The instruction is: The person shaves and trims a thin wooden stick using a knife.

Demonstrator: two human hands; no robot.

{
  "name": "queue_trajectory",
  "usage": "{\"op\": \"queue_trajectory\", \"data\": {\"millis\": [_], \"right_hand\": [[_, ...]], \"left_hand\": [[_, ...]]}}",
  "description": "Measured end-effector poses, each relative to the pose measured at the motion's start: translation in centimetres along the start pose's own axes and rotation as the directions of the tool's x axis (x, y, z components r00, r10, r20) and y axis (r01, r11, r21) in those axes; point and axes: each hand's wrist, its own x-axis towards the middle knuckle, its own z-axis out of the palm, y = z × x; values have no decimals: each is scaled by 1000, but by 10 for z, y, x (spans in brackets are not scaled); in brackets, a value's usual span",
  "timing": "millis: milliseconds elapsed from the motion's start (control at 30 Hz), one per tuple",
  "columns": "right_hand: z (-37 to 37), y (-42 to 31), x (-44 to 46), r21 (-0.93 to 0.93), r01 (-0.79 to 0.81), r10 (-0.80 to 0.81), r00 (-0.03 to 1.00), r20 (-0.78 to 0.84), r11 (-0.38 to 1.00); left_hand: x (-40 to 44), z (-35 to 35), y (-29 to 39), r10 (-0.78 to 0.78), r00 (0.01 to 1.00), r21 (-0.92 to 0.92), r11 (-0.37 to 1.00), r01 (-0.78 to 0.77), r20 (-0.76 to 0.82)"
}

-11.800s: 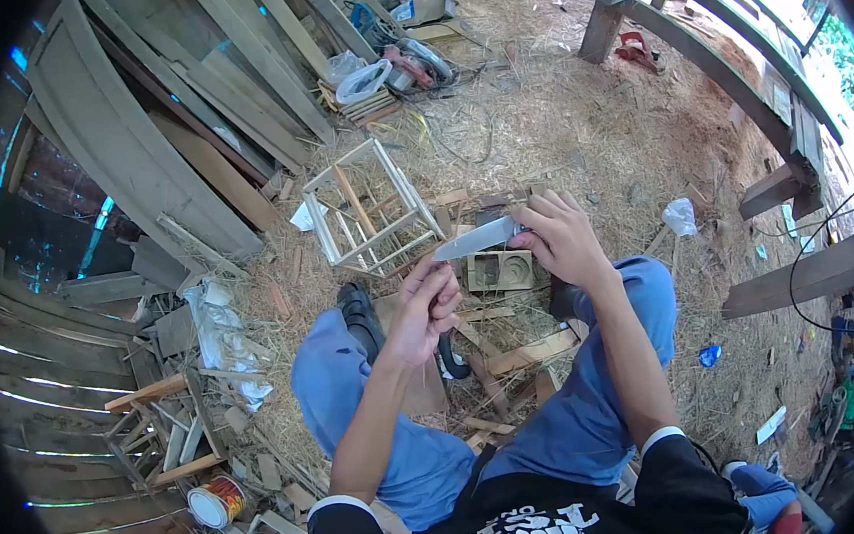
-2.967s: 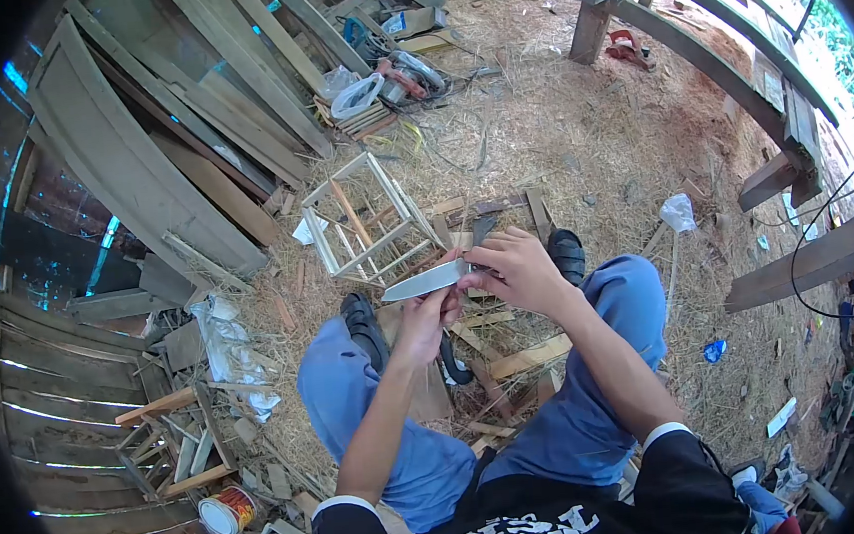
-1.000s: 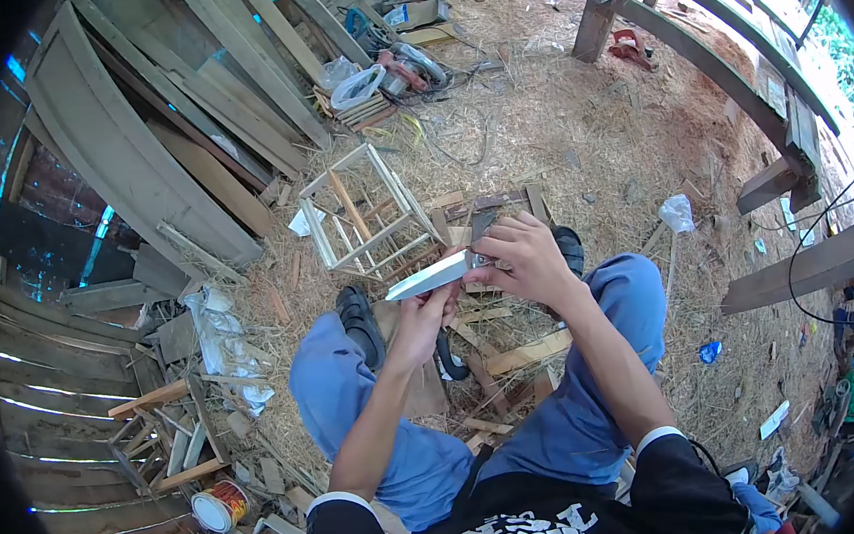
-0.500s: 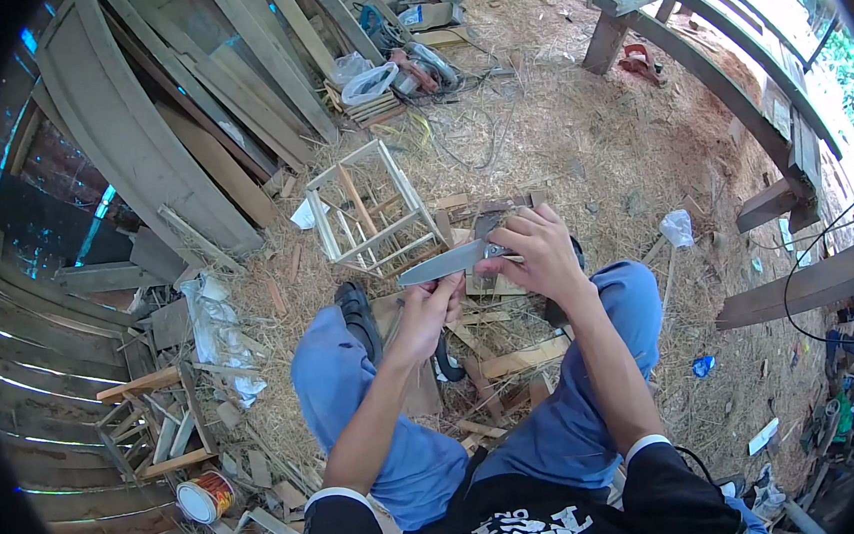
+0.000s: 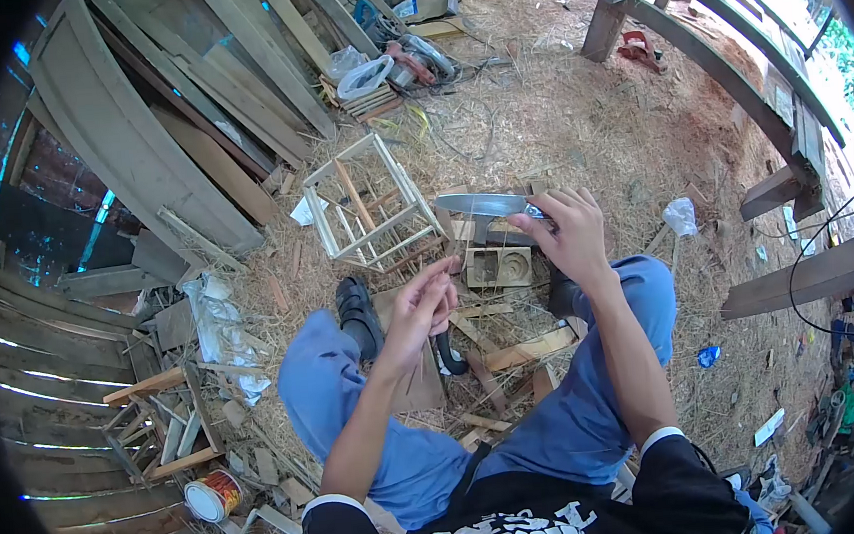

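Note:
A knife (image 5: 482, 204) with a broad shiny blade is gripped by its handle in my right hand (image 5: 573, 233), its tip pointing left. The blade is apart from my left hand (image 5: 419, 316), which sits lower and to the left over the space between my knees. My left fingers are curled in a pinch; whatever small thing is in them is too hard to make out. Beyond my left hand a small frame of thin wooden strips (image 5: 407, 190) stands on the ground. Below the knife lies a wooden block with carved hollows (image 5: 499, 267).
Offcuts such as a pale board (image 5: 529, 350) lie between my feet, beside a black curved handle (image 5: 448, 354). Planks and a panel (image 5: 141, 139) lean at the left. A paint bucket (image 5: 207, 497) lies lower left. Long benches (image 5: 722, 63) stand at the right.
The knife has moved up and away from my left fingers, where its blade was close before. My right hand has shifted slightly right. My left hand has turned a little and stays near its place.

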Motion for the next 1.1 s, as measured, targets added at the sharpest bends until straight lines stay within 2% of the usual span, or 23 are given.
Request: {"op": "queue_trajectory", "data": {"millis": [67,167,333,600,667,733,767,800,900,933,1033,1100], "right_hand": [[2,-7,3,22,15,-16,999,41,1000],[15,-12,2,112,105,-104,994,-12,988],[20,-18,0,135,68,-73,997,35,988],[22,-26,-9,152,233,-248,964,94,961],[13,-5,-1,30,176,-174,984,-39,984],[-3,23,10,5,-29,30,971,-237,1000],[-10,39,14,13,-268,262,929,-262,963],[-16,48,16,24,-490,475,831,-290,872],[-22,50,2,-168,-341,294,923,-249,925],[-20,40,-6,-168,-315,284,941,-185,934],[-10,18,-13,9,-156,155,971,-184,988],[-7,16,-12,26,-182,184,977,-107,983]], "left_hand": [[2,5,3,15,1000,-3,1000,-15,-11],[7,12,6,56,998,-36,998,-57,-13],[12,24,4,84,990,-38,995,-89,-112],[15,10,-14,17,999,47,999,-15,-38],[7,21,0,-31,999,34,999,32,-23],[-2,20,4,-20,998,98,995,14,58],[-2,18,5,-13,994,129,992,-1,107],[-4,17,3,-23,992,131,991,7,125],[-4,11,0,-64,988,127,991,46,139],[-1,9,-1,-84,991,101,992,73,108],[1,5,1,-101,992,17,995,100,70],[1,8,2,-96,993,-8,995,97,73]]}}
